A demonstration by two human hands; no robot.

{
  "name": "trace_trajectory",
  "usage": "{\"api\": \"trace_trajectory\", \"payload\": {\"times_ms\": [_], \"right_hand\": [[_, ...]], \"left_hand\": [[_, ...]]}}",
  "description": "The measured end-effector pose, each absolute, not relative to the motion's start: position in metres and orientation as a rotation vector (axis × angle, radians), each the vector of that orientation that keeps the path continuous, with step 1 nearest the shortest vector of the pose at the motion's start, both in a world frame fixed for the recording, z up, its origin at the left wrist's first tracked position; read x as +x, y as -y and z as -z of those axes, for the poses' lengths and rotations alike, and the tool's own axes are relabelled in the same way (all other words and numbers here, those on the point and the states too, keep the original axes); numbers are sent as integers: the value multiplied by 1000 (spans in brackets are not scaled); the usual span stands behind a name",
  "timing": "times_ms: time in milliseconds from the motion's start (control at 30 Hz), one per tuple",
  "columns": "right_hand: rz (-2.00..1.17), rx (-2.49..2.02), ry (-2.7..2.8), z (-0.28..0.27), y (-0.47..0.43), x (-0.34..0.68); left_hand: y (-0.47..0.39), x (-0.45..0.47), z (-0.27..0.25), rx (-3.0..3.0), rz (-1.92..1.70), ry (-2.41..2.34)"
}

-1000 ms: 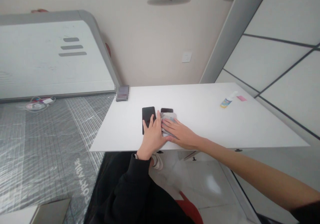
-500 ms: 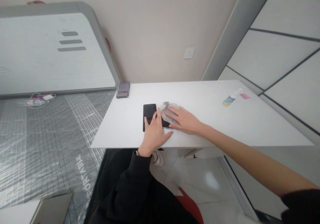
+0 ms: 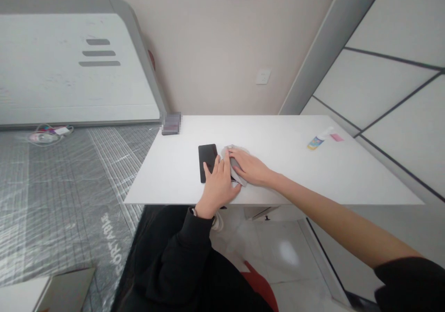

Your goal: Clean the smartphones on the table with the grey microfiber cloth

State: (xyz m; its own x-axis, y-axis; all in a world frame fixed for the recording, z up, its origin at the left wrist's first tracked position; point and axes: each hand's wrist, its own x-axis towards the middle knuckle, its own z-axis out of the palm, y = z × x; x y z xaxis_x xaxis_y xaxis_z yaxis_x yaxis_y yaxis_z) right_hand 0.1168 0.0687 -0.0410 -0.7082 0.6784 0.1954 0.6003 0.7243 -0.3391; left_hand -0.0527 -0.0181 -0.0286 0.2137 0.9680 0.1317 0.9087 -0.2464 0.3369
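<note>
A black flat rectangle (image 3: 206, 155), like a phone or a dark folding case, lies on the white table (image 3: 278, 140) near its front edge. My left hand (image 3: 219, 180) rests on its right side, fingers stretched out and spread, gripping nothing. Just to the right, my right hand (image 3: 252, 167) presses a crumpled light grey cloth (image 3: 234, 162) down with bent fingers. A little dark surface shows beneath the cloth; whether it joins the black rectangle is hidden by my hands.
A bottle with a blue and yellow label (image 3: 315, 142) lies at the table's right, beside a pink piece (image 3: 336, 137). A blurred dark box (image 3: 171, 124) sits at the back left corner. A wall socket (image 3: 263, 76) is behind.
My right hand has shifted slightly left and its fingers have drawn in, moving and bunching the cloth. My left hand stays nearly in place. The view has tilted a little.
</note>
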Motion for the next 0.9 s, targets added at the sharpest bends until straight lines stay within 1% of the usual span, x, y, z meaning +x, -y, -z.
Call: {"api": "trace_trajectory", "payload": {"times_ms": [133, 267, 400, 500, 633, 733, 900], "right_hand": [[-366, -1018, 2690, 56, -59, 112], [-401, -993, 2811, 55, -64, 120], [-339, -1179, 2755, 47, -84, 124], [-302, -1261, 2696, 47, -83, 120], [-379, -1090, 2757, 51, -59, 120], [-402, -1000, 2798, 47, -59, 128], [-291, -1297, 2676, 39, -72, 125]], "left_hand": [[17, -48, 30, 2252, -515, -1823], [17, -45, 31, 2197, -549, -1818], [16, -47, 33, 2153, -670, -1853], [15, -48, 34, 2121, -737, -1895], [13, -50, 37, 2135, -726, -1911], [13, -50, 39, 2142, -734, -1910], [11, -51, 38, 2104, -749, -1923]]}}
